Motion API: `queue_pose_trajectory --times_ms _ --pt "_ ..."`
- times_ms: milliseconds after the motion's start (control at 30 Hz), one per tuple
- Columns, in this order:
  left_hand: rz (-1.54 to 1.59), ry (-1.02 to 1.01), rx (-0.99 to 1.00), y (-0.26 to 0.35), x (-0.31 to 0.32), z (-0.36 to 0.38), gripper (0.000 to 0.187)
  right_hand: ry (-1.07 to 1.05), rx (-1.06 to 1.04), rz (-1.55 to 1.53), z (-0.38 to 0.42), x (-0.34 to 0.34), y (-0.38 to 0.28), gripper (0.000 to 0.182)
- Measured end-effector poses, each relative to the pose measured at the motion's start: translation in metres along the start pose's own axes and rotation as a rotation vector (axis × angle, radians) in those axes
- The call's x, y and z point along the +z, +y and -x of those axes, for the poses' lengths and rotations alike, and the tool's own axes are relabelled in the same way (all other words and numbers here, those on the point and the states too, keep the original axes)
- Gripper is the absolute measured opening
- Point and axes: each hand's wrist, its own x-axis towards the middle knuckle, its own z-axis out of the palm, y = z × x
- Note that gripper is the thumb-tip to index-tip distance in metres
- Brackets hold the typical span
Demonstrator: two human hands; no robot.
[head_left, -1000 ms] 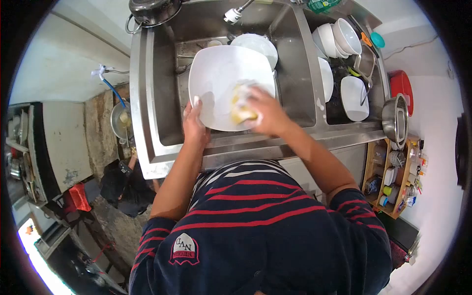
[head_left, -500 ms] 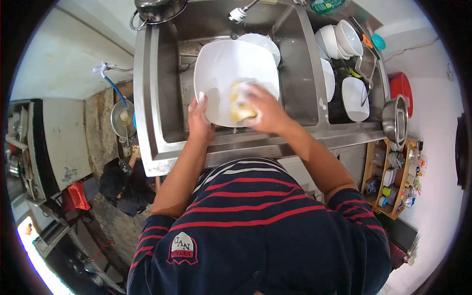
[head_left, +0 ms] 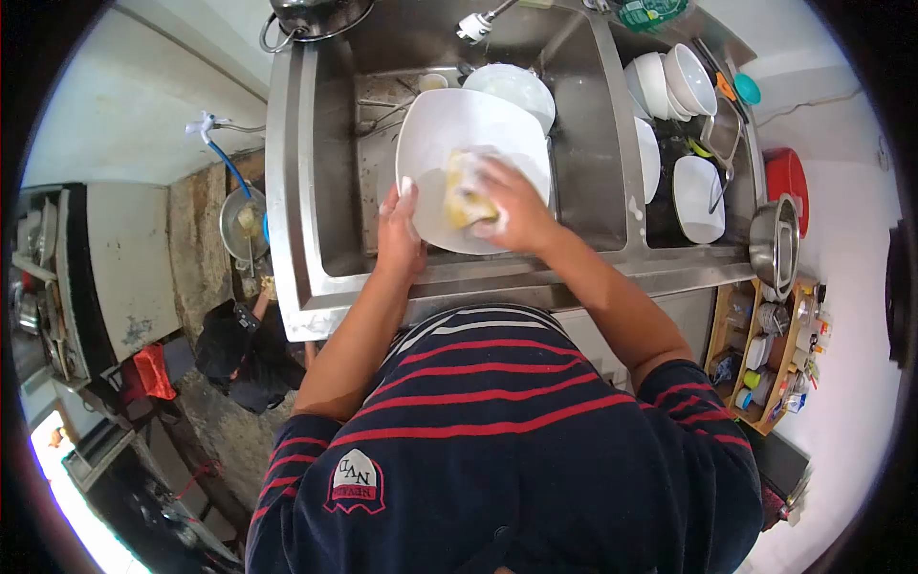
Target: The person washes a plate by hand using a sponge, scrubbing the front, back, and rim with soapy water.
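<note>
Yellow sponge (head_left: 466,199): blurred, partly covered by fingers.
Round white plate (head_left: 521,91): overlapped by the white square dish (head_left: 459,129).
Dark pot (head_left: 323,19): cut off at the top of the view.
Left basin (head_left: 581,153): open to the right of the dish, up to the divider (head_left: 626,182); cutlery (head_left: 380,113) on the left.
Front rim (head_left: 497,277): just below the dish.
Left hand (head_left: 400,230): partly closed on the lower-left edge, remaining grip hidden.
Right hand (head_left: 519,206): curled round the sponge, against the inner face.
Dish: between both hands, above the basin; underside support, cannot tell.
</note>
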Motion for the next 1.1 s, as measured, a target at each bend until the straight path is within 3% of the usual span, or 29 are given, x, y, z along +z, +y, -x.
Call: queue_pose_trajectory --times_ms 33,100,200,333,400,533,733,800,933,1000,1100 --pt "-0.063 0.029 -0.008 -0.002 -0.001 0.000 0.036 -0.005 0.001 -0.004 0.003 0.003 0.011 0.057" --pt "-0.152 -0.039 0.005 -0.005 -0.001 0.002 0.037 0.224 0.247 0.161 0.001 0.007 0.041 0.057" --pt "-0.250 -0.125 -0.005 -0.007 0.004 0.002 0.039 0.382 0.228 0.109 -0.039 0.009 0.057 0.057" --pt "-0.132 -0.131 -0.060 -0.004 -0.002 0.000 0.039 0.341 0.197 0.060 -0.068 0.026 0.014 0.053" --pt "-0.098 -0.092 -0.037 -0.001 0.000 0.000 0.038 0.291 0.027 -0.050 -0.066 0.030 -0.003 0.050" --pt "-0.007 -0.025 0.077 -0.004 -0.002 -0.002 0.035 0.234 0.057 -0.105 -0.050 0.032 -0.024 0.047" --pt "0.045 0.045 0.070 0.005 -0.004 -0.003 0.031 0.112 0.082 -0.125 -0.006 0.021 -0.048 0.041" --pt "0.019 0.129 0.077 0.006 -0.003 -0.004 0.032 0.015 0.104 -0.115 0.013 0.007 -0.041 0.042" --pt "-0.018 0.062 0.023 0.007 0.002 0.002 0.035 0.047 0.007 0.000 0.043 -0.009 0.011 0.042" --pt "-0.032 0.016 -0.020 0.005 0.001 0.001 0.038 0.124 0.133 0.210 0.049 -0.008 0.043 0.040" --pt "-0.042 -0.052 -0.044 -0.004 -0.005 -0.003 0.040 0.201 0.300 0.192 0.033 -0.006 0.074 0.045"
